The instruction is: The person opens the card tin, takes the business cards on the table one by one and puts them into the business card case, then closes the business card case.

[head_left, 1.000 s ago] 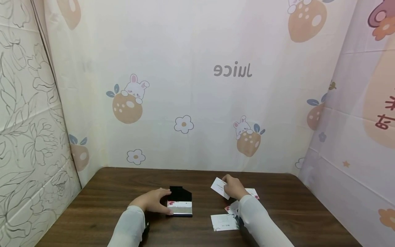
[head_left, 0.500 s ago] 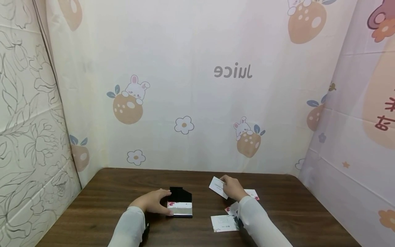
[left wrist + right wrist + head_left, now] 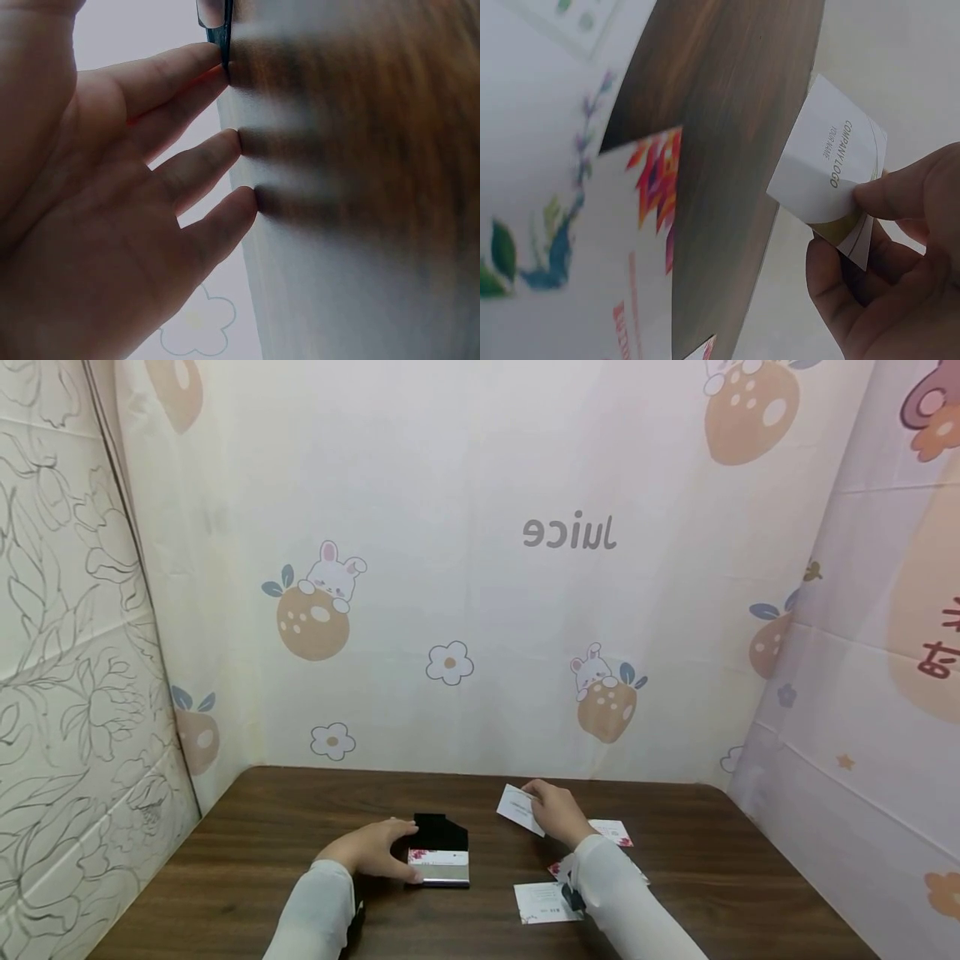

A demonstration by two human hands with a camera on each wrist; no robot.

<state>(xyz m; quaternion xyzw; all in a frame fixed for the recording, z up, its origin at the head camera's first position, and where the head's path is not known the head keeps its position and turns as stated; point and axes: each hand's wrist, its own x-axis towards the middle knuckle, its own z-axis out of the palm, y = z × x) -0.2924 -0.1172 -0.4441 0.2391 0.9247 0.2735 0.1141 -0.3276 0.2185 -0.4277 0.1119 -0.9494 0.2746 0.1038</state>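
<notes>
My right hand (image 3: 558, 814) pinches a white business card (image 3: 517, 808) above the table, thumb on one face. In the right wrist view the card (image 3: 817, 146) shows "COMPANY LOGO" and a gold curved band. Left of it lies an opened card case (image 3: 447, 870), silver in front with a black lid folded back, a floral-printed card inside. My left hand (image 3: 371, 850) rests beside the case, thumb at its front left corner and index finger at the lid's left edge. In the left wrist view the left hand's fingers (image 3: 214, 161) are spread nearly straight, fingertips on the table.
Near my right forearm lie loose business cards: a white card (image 3: 546, 904) in front, a red-flowered card (image 3: 611, 832) behind, another partly hidden under the sleeve. The brown wooden table (image 3: 255, 843) ends at a patterned cloth backdrop (image 3: 480, 568).
My right hand has moved slightly left and away from me, carrying the business card toward the case's side. The left hand and the card case stay in place.
</notes>
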